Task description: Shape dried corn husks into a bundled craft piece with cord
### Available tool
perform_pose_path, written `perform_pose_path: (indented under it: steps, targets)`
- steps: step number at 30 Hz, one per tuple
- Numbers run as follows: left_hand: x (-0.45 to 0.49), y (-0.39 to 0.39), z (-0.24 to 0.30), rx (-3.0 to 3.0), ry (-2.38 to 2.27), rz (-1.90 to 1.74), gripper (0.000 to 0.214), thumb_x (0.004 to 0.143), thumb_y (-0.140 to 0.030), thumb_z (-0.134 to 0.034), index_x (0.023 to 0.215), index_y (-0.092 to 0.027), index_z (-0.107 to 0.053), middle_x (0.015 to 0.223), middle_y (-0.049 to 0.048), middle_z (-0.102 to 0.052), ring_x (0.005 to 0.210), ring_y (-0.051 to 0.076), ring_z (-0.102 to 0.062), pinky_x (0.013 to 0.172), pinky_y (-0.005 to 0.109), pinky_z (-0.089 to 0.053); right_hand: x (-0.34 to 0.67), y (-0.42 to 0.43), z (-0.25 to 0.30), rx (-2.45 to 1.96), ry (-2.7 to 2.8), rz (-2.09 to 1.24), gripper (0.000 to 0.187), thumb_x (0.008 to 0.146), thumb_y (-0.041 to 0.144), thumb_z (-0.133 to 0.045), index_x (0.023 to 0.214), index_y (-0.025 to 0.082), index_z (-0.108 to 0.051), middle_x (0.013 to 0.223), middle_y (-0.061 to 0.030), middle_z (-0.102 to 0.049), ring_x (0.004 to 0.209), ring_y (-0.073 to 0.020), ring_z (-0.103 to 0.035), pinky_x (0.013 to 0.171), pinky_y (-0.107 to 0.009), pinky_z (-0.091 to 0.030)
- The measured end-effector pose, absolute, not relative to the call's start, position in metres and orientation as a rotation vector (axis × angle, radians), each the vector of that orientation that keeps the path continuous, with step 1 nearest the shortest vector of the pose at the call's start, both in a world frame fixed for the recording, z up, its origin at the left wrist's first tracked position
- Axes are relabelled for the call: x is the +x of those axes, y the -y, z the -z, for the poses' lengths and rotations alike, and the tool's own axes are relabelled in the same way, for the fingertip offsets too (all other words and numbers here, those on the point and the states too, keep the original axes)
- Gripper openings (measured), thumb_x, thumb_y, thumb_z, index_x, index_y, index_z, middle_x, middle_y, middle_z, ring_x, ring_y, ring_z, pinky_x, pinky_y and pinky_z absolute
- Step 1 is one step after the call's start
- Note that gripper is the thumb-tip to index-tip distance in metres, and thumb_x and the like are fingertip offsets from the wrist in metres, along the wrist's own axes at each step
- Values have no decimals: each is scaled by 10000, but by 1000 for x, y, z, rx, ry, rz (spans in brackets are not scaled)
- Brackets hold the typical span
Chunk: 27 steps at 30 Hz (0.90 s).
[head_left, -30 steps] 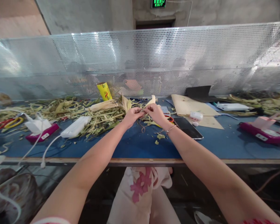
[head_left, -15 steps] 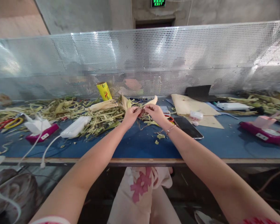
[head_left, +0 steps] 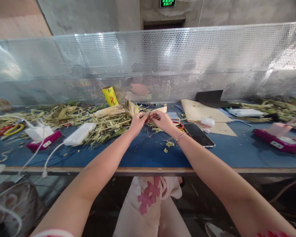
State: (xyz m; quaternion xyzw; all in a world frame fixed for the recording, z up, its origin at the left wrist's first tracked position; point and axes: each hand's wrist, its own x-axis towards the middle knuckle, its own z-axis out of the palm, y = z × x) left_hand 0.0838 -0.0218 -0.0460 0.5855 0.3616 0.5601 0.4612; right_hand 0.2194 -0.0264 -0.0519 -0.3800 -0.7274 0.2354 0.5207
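Above the middle of the table, my left hand [head_left: 138, 123] and my right hand [head_left: 163, 121] meet with their fingertips pinched close together. Pale dry corn husk [head_left: 132, 108] stands up behind the left fingers. Another pale husk strip [head_left: 162, 109] sticks out behind the right fingers and seems to be in their pinch. The exact spot where the fingertips join is small and partly hidden. Left of my hands lies a bundle of pale husks [head_left: 110, 111] on a heap of green-yellow husk scraps [head_left: 108, 126].
A yellow tube [head_left: 110, 96] leans by the perforated metal screen [head_left: 162, 62]. Right of my hands are a phone [head_left: 199, 135], an earbud case [head_left: 207, 122] and tan paper sheets [head_left: 199, 112]. Scissors [head_left: 13, 130], a white power bank [head_left: 80, 134] and a purple power strip [head_left: 44, 140] lie left.
The right fingers have shifted slightly left and curled closer to the left fingertips. The husk strip behind them has tipped lower. My left hand has barely moved.
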Motion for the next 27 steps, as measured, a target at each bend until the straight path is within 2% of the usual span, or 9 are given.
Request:
perform_pose_path:
  steps: [3, 5, 8, 13, 22, 27]
  targets:
    - [84, 23, 43, 1262, -874, -1364, 153, 674, -249, -631, 621, -128, -553, 504, -29, -527, 491, 62, -487, 519, 196, -397, 219, 30, 50, -889, 1825, -460, 255, 625, 66, -478, 824, 172, -597, 821, -45, -644, 718, -134, -608, 651, -276, -512]
    - [85, 24, 42, 1179, -864, -1331, 156, 666, -243, -644, 617, -124, -555, 513, -24, -536, 497, 60, -496, 527, 195, -405, 219, 32, 49, -887, 1858, -362, 213, 635, 91, -506, 796, 177, -616, 842, -53, -640, 706, -137, -597, 615, -270, -508]
    - [85, 24, 41, 1143, -850, -1302, 143, 655, -220, -653, 609, -122, -559, 518, -19, -552, 505, 58, -512, 540, 189, -417, 220, 32, 49, -888, 1847, -279, 99, 693, 189, -540, 736, 191, -629, 816, -49, -644, 730, -151, -591, 653, -290, -502]
    - [84, 21, 45, 1243, -852, -1269, 97, 661, -213, -642, 679, -125, -607, 600, 4, -625, 558, 75, -556, 594, 210, -449, 222, 31, 48, -1004, 1687, -336, 137, 739, 254, -508, 755, 199, -632, 739, -23, -657, 666, -147, -587, 675, -306, -479]
    - [87, 26, 47, 1475, -904, -1240, 125, 649, -249, -628, 682, -131, -652, 606, 6, -636, 552, 93, -557, 616, 245, -457, 219, 35, 46, -971, 1613, -414, 123, 726, 242, -507, 753, 182, -611, 794, -39, -650, 718, -150, -592, 681, -296, -478]
    - [89, 29, 46, 1365, -777, -1222, 128, 643, -148, -561, 694, -132, -678, 604, 10, -634, 571, 87, -559, 653, 245, -455, 219, 35, 49, -946, 1673, -278, 118, 752, 235, -504, 757, 203, -617, 816, -44, -632, 790, -167, -576, 733, -316, -469]
